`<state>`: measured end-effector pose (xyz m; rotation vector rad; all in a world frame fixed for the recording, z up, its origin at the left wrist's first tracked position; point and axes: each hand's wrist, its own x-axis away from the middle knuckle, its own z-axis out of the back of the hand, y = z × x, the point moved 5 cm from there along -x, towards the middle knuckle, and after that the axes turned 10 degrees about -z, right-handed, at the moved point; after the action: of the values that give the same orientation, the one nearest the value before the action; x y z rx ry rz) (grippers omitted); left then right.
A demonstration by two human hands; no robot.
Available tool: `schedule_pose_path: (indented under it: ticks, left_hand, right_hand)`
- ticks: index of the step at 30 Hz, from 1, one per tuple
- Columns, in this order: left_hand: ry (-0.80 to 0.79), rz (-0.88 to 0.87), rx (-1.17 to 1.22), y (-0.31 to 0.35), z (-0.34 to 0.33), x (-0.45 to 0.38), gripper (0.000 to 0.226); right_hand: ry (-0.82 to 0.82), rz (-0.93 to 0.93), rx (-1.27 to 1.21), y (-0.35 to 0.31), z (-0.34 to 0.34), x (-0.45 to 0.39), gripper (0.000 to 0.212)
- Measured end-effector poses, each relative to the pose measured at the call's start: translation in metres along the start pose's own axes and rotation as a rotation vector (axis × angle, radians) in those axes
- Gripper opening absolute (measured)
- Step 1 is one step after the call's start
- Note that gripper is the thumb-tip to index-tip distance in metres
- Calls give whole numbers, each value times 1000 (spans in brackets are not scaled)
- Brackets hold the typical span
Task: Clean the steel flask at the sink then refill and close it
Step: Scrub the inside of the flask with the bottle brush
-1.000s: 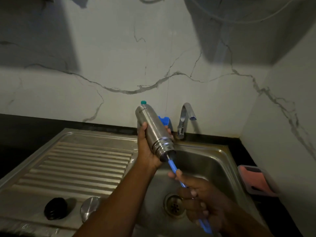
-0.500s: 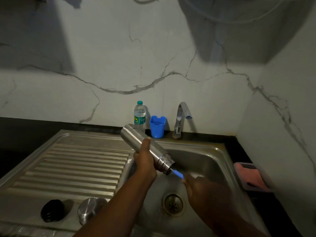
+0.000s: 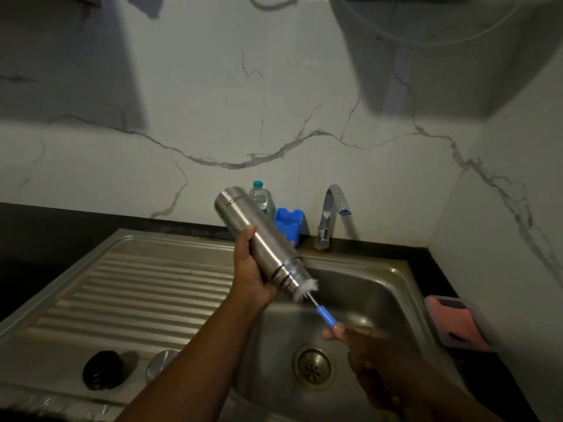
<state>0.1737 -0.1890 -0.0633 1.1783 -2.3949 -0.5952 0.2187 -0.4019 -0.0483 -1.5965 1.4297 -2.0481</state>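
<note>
Holding the steel flask (image 3: 259, 242) over the sink (image 3: 359, 278), I have my left hand (image 3: 249, 275) wrapped round its lower body, thumb up along the near side and the other fingers curled behind the metal where I cannot see them. The flask is tilted, base up toward the wall and open mouth pointing down and to my right, above the basin. White bristles of the bottle brush (image 3: 316, 306) poke out of that mouth, with a thin wire stem running down to a blue handle. My right hand (image 3: 374, 357) pinches the handle's lower end; the hand is blurred, so I cannot say just how each finger lies, only that they close round the blue grip.

The drain (image 3: 312, 365) sits below the brush in the basin. On the ribbed draining board to my left lie a black cap (image 3: 102, 370) and a steel cup lid (image 3: 161, 362), near each other, the lid partly hidden behind my left forearm. At the back edge stand a plastic water bottle (image 3: 259, 197) with a green top, a blue holder (image 3: 288, 222) just beside it, and the tap (image 3: 330, 214). A pink sponge in a tray (image 3: 457, 325) rests on the dark counter to the right of the sink.
</note>
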Motion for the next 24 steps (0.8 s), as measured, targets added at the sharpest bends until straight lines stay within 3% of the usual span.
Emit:
schedule_pose_path:
  ticks: [2, 4, 6, 8, 14, 16, 20, 24]
  left_hand:
    - [80, -32, -39, 8, 11, -10, 76]
    - [164, -30, -52, 8, 20, -13, 66]
    - [253, -6, -38, 7, 28, -15, 60]
    - [331, 16, -3, 6, 36, -19, 70]
    - [375, 17, -31, 4, 44, -24, 62]
    - [349, 16, -57, 3, 40, -23, 58]
    - [293, -5, -82, -2, 31, -19, 44]
    - [258, 1, -68, 1, 27, -14, 54]
  right_hand:
    - [224, 228, 370, -11, 14, 8, 23]
    - [384, 415, 794, -19, 21, 20, 24]
    - [489, 484, 1027, -20, 29, 28, 25]
    - [562, 572, 1142, -17, 38, 31, 33]
    - [593, 764, 1225, -10, 50, 29, 49]
    - [665, 897, 1258, -7, 45, 31, 37]
    - [728, 762, 1281, -15, 36, 16, 31]
    - [663, 774, 1164, -10, 29, -23, 38]
